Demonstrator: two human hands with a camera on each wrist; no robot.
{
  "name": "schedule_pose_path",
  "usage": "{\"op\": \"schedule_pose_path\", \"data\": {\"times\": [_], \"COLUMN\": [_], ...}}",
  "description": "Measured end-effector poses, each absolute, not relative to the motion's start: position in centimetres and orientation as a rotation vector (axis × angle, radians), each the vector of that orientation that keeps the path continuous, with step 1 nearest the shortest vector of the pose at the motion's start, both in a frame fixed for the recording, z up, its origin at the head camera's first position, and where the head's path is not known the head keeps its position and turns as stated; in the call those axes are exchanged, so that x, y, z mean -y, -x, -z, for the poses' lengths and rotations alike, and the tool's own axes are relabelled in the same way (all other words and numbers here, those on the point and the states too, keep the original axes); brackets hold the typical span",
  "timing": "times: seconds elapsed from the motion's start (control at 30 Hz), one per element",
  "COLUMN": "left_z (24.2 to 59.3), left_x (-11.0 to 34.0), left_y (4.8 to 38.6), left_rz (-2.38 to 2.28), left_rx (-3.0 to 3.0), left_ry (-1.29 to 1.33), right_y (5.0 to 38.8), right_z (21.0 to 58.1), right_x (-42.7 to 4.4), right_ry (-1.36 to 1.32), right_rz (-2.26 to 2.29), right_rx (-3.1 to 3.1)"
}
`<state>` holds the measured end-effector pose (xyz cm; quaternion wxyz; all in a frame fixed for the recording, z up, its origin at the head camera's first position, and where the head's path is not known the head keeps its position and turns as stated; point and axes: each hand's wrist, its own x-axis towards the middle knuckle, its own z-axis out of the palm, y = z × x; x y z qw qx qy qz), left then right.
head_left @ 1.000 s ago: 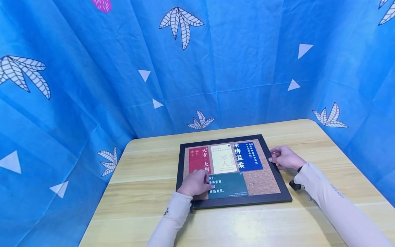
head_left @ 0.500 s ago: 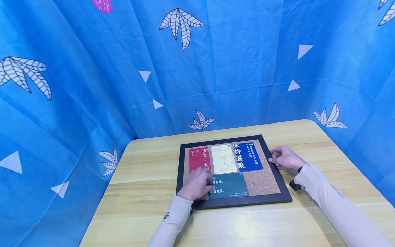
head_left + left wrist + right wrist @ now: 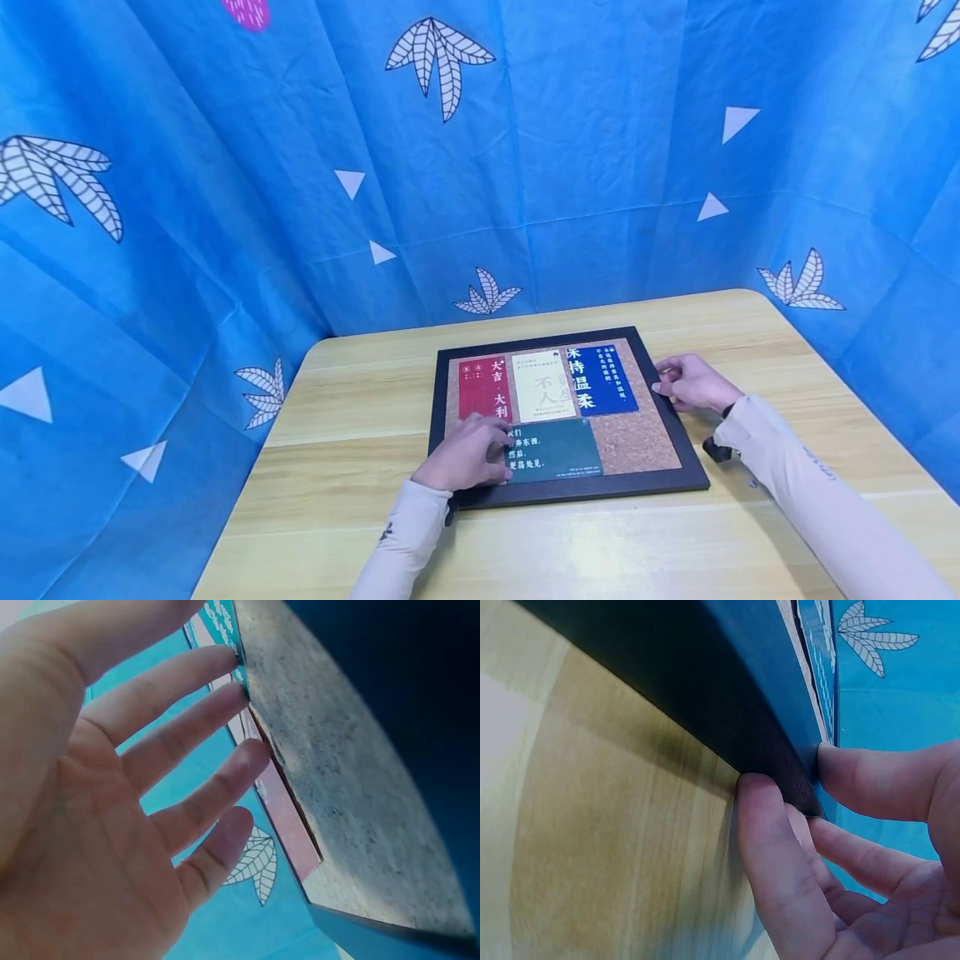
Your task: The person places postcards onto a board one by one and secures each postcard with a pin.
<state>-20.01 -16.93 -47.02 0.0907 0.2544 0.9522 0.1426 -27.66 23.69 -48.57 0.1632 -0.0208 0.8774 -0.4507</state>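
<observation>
A black-framed cork board (image 3: pixel 585 491) lies on the table. Red (image 3: pixel 478 385), cream (image 3: pixel 542 385) and blue (image 3: pixel 611 381) cards with printed Chinese characters form its upper row. Below them lies a green card (image 3: pixel 566 452). My left hand (image 3: pixel 463 457) is over the lower left of the board, fingers spread and slightly bent at the green card's left edge. The left wrist view shows the open palm (image 3: pixel 97 847), with fingertips near the cards. My right hand (image 3: pixel 697 383) grips the board's right side; in the right wrist view its thumb (image 3: pixel 877 780) is on the frame's face.
Around the board extends the light wooden table (image 3: pixel 352 417). A blue patterned curtain (image 3: pixel 600 167) hangs behind it and at both sides. Bare cork (image 3: pixel 641 446) shows at the board's lower right.
My left hand first shifts slightly right over the green card, then draws back left and toward me, uncovering more of its text. The right hand and the board stay in place.
</observation>
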Motion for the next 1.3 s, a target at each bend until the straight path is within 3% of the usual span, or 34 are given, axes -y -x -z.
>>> {"op": "schedule_pose_path", "data": {"times": [0.57, 1.3], "left_z": [47.4, 47.1], "left_x": [17.4, 17.1], "left_y": [20.2, 20.0], "left_rz": [-0.371, -0.373], "left_rx": [-2.873, -2.856], "left_ry": [-0.781, -0.791], "right_y": [27.8, 23.7], "right_z": [48.2, 46.8], "right_x": [-24.0, -27.5], "right_ry": [0.051, 0.249], "right_rz": [1.246, 0.987], "right_rx": [-2.498, -2.801]}}
